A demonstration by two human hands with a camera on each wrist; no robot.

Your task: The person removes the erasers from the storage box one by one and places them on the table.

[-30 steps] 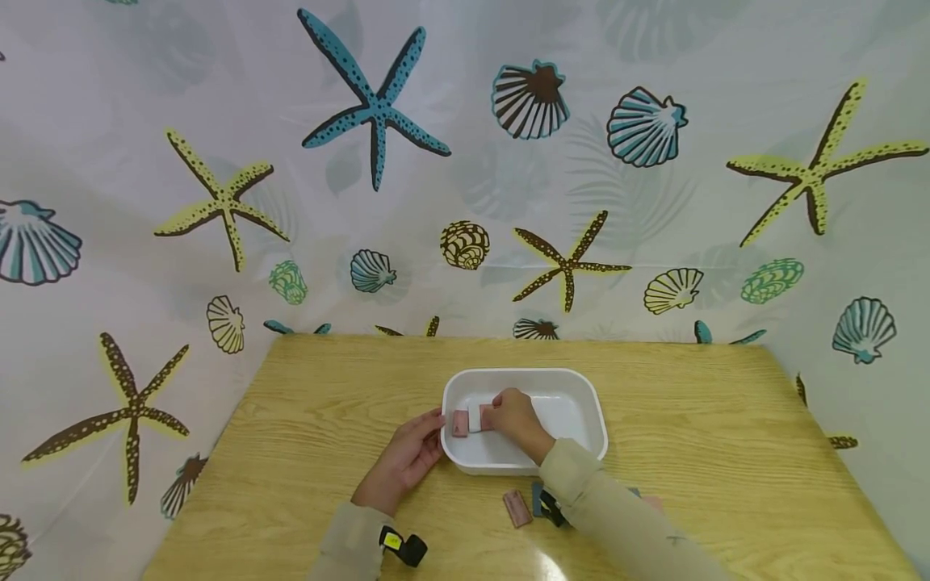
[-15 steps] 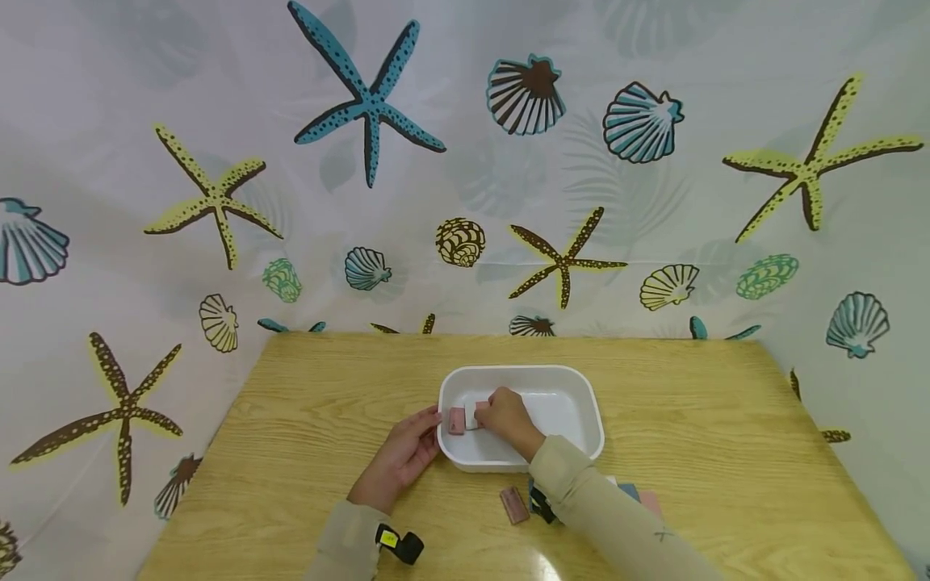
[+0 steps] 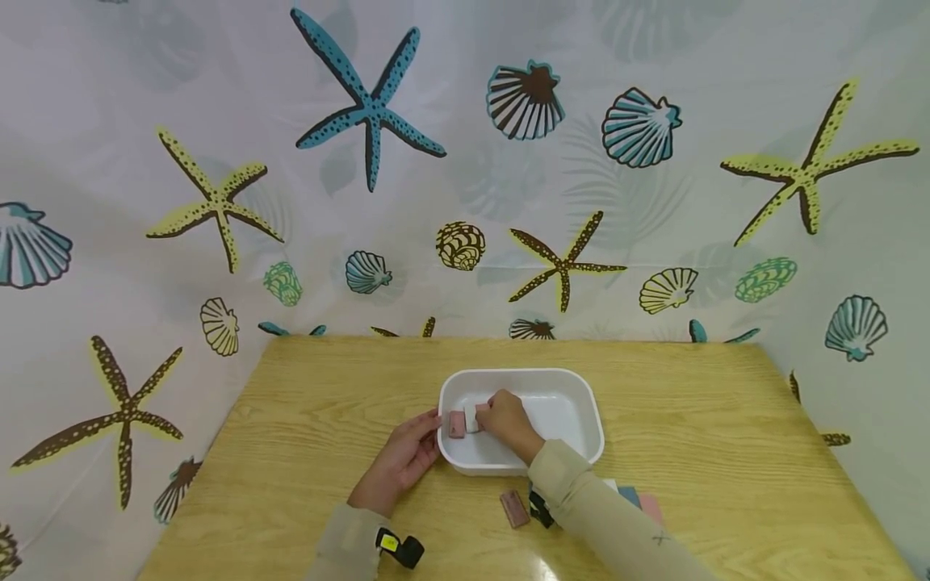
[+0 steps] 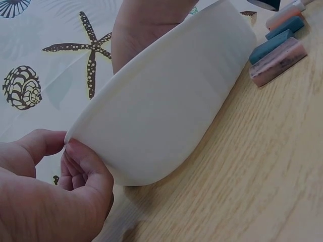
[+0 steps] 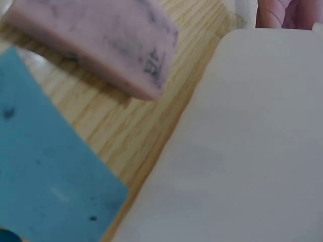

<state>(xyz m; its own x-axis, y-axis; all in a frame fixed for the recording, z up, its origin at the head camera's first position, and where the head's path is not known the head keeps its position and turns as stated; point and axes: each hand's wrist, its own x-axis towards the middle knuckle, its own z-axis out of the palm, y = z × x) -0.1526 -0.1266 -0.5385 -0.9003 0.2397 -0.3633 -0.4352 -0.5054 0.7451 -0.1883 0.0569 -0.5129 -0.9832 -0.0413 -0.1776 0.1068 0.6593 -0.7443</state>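
A white plastic tub (image 3: 519,372) stands on the table. My left hand (image 3: 403,456) pinches its left rim between thumb and fingers, as the left wrist view shows. Inside, near that end, lies a pink eraser (image 3: 456,424), with a white eraser (image 3: 471,419) beside it. My right hand (image 3: 512,424) reaches into the tub and holds another pink eraser (image 3: 482,408) right beside the white one; its fingers cover most of it. The right wrist view shows mainly the tub's outer wall (image 5: 242,136), so the right fingers are hidden there.
Before the tub lies a smudged pink eraser (image 3: 515,509), with a blue eraser (image 4: 271,46) next to it. Partly behind my right forearm are a white eraser (image 3: 610,484), another blue eraser (image 3: 629,495) and a pink eraser (image 3: 651,507). A patterned curtain (image 3: 407,210) hangs behind the table.
My right fingers cover more of the pink eraser than a second ago, and the white eraser sits slightly turned. My left hand stays on the rim. The head view has shifted a little.
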